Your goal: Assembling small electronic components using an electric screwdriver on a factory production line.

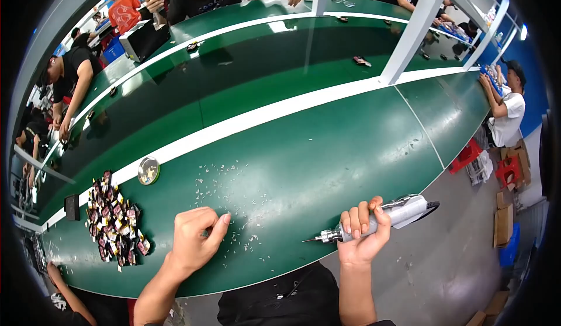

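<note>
Fingers [355, 221] of right hand [362, 235] wrap silver electric screwdriver [380, 221]; bit points left.

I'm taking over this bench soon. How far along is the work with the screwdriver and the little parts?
Done: nothing finished shows; only pale scraps litter the green mat.
In hand: the right hand grips an electric screwdriver, its tip pointing left above the mat; the left hand rests fingertips-down on the mat, and no part shows in it.
Left: a heap of small dark parts lies to the left, beside a round metal dish.

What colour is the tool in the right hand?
The electric screwdriver is silver-grey, seen in the head view.
</note>
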`<action>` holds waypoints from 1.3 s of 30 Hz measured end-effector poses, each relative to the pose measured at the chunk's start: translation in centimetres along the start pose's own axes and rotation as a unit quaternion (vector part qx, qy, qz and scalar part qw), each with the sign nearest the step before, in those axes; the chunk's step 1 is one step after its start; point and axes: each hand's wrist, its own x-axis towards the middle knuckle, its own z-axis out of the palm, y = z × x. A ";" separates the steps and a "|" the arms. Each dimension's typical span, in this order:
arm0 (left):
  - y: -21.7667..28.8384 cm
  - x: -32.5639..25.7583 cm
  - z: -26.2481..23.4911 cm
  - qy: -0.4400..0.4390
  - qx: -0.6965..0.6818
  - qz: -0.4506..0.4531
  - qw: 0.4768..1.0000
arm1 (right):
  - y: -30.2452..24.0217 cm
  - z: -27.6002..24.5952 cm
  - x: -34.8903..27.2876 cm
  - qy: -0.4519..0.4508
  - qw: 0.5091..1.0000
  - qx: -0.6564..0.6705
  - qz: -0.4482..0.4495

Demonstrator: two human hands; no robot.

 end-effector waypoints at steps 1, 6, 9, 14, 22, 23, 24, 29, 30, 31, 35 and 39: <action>-0.2 1.4 0.3 0.011 -0.011 0.003 1.000 | -0.2 -0.1 0.4 -0.006 1.000 0.001 -0.007; -0.9 11.4 5.9 0.006 -0.042 0.100 0.994 | -2.0 -1.2 2.9 0.011 1.000 -0.004 -0.022; -1.4 18.2 10.2 -0.033 -0.019 0.113 0.993 | -3.1 -1.8 4.2 0.012 0.999 0.005 -0.029; -0.9 28.5 18.5 -0.026 0.023 0.127 0.991 | -3.5 -2.9 4.5 -0.016 1.000 0.025 0.006; 0.1 39.3 25.6 -0.053 0.068 0.057 0.995 | -4.0 -3.9 4.3 -0.028 0.998 0.045 0.031; 0.5 40.0 26.2 -0.049 0.092 0.061 0.993 | -4.1 -3.8 4.4 -0.033 0.998 0.039 0.034; 1.0 40.7 26.7 -0.050 0.088 0.064 0.993 | -4.2 -3.6 4.3 -0.032 0.998 0.037 0.029; 0.0 42.8 28.3 -0.017 0.209 0.086 0.974 | -4.5 -2.5 4.9 0.017 0.994 0.083 0.072; -0.4 43.4 28.3 -0.017 0.209 0.086 0.974 | -4.5 -2.4 5.0 0.006 0.994 0.082 0.073; -0.8 43.8 28.4 -0.018 0.199 0.105 0.974 | -4.5 -3.1 5.0 0.007 0.994 0.082 0.071; -0.8 43.7 28.2 -0.001 0.162 0.133 0.978 | -4.6 -3.3 4.6 -0.016 0.994 0.078 0.080; -1.5 41.1 25.0 -0.054 0.097 0.155 0.982 | -4.5 -4.4 4.3 -0.049 0.993 0.074 0.081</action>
